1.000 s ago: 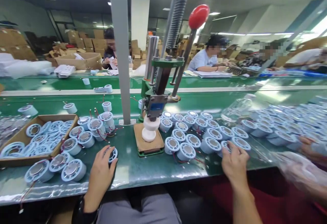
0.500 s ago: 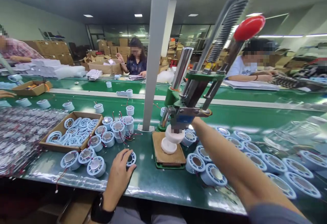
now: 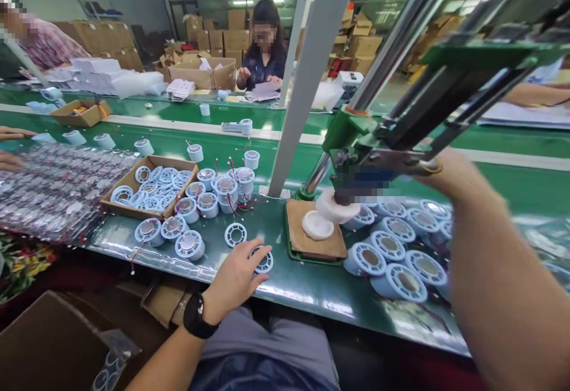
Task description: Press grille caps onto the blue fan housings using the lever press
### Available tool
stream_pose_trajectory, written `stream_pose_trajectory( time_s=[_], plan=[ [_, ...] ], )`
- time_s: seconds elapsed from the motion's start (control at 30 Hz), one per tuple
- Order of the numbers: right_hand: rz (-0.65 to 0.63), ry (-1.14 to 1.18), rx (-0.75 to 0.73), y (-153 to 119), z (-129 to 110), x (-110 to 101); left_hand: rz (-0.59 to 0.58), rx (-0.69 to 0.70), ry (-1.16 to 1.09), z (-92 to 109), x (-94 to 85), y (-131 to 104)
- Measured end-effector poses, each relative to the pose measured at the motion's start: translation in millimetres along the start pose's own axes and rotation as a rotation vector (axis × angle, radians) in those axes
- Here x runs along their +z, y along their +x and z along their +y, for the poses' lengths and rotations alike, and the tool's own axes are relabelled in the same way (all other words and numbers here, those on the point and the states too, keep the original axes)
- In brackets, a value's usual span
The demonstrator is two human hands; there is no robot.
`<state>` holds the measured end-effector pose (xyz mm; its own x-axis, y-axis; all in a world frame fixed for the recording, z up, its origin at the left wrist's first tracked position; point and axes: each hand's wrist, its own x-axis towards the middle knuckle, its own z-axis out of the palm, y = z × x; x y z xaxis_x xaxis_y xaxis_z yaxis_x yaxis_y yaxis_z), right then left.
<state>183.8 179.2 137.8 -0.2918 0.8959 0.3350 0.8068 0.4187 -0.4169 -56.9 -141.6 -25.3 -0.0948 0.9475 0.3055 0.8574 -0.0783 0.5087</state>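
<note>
My left hand (image 3: 238, 275) is curled round a light-blue slotted ring (image 3: 262, 259) on the bench, thumb at its near edge and fingers over the far side. A second blue ring (image 3: 236, 235) lies flat just beyond that hand. My right hand (image 3: 458, 177) is behind the head of a green hand press (image 3: 478, 67), its fingers hidden by the metal parts. Below the head, a white round pressing block (image 3: 336, 207) hangs above and to the right of a white round seat (image 3: 317, 225) on the brown-topped base (image 3: 296, 242).
A cardboard box of blue rings (image 3: 149, 210) stands left, beside several blue round housings (image 3: 190, 245) with red wires. More housings (image 3: 398, 282) crowd right of the press. A grey post (image 3: 307, 76) rises behind the bench. Co-workers sit opposite; another person's hands (image 3: 11, 147) show far left.
The view has shifted, with the bench's left side sitting further right and higher. My left hand has moved slightly nearer with its ring, uncovering the second ring. More of my right hand shows.
</note>
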Motion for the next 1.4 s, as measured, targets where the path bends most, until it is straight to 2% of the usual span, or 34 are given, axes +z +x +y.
stream_pose_trajectory(
  time_s=[0.1, 0.17, 0.2, 0.27, 0.33, 0.4, 0.47, 0.53, 0.6, 0.7, 0.77, 0.87, 1.1, 1.3, 1.4],
  plan=[
    [0.061, -0.066, 0.016, -72.8, 35.4, -35.4, -0.042, 0.012, 0.026, 1.2, -1.4, 1.2],
    [0.064, 0.047, -0.112, -136.1, 39.6, -37.5, -0.019, -0.007, 0.056, 0.6, -2.3, 3.3],
    [0.012, 0.14, -0.194, -165.8, 34.7, -30.5, -0.012, -0.019, 0.078, 0.5, -2.6, 4.3],
    [-0.208, 0.28, -0.329, -211.6, 14.6, -4.1, -0.006, -0.032, 0.119, 0.6, -3.4, 5.7],
    [-0.437, 0.371, -0.399, -234.6, -10.6, 28.6, -0.022, -0.006, 0.131, 1.2, -4.0, 6.6],
    [-0.559, 0.45, -0.428, -239.4, -30.3, 56.3, -0.029, 0.026, 0.132, 1.6, -4.0, 7.1],
    [-0.559, 0.524, -0.437, -237.5, -38.9, 73.8, -0.019, 0.027, 0.133, 1.6, -2.9, 7.1],
    [-0.471, 0.599, -0.407, -239.1, -38.9, 83.2, 0.009, -0.007, 0.119, 2.3, -1.5, 6.5],
    [-0.323, 0.636, -0.322, -247.1, -37.2, 90.4, 0.061, -0.059, 0.06, 6.4, -1.0, 5.1],
    [-0.159, 0.625, -0.184, -262.8, -42.4, 105.7, 0.106, -0.1, -0.083, 23.5, -3.8, 3.5],
    [-0.137, 0.65, -0.169, -269.7, -50.9, 118.0, 0.05, -0.04, -0.138, 39.8, -7.1, 5.2],
    [-0.102, 0.711, -0.203, -273.2, -61.9, 132.6, -0.049, 0.071, -0.095, 60.4, -9.8, 12.7],
    [-0.031, 0.738, -0.252, -274.1, -60.1, 142.4, -0.07, -0.025, -0.125, 71.9, -6.3, 18.1],
    [0.003, 0.726, -0.3, -272.4, -61.8, 141.7, 0.07, -0.256, -0.274, 79.9, 5.9, 11.5],
    [0.018, 0.652, -0.349, -274.6, -62.3, 146.5, 0.088, -0.306, -0.326, 79.7, 19.2, 7.5]
  ],
)
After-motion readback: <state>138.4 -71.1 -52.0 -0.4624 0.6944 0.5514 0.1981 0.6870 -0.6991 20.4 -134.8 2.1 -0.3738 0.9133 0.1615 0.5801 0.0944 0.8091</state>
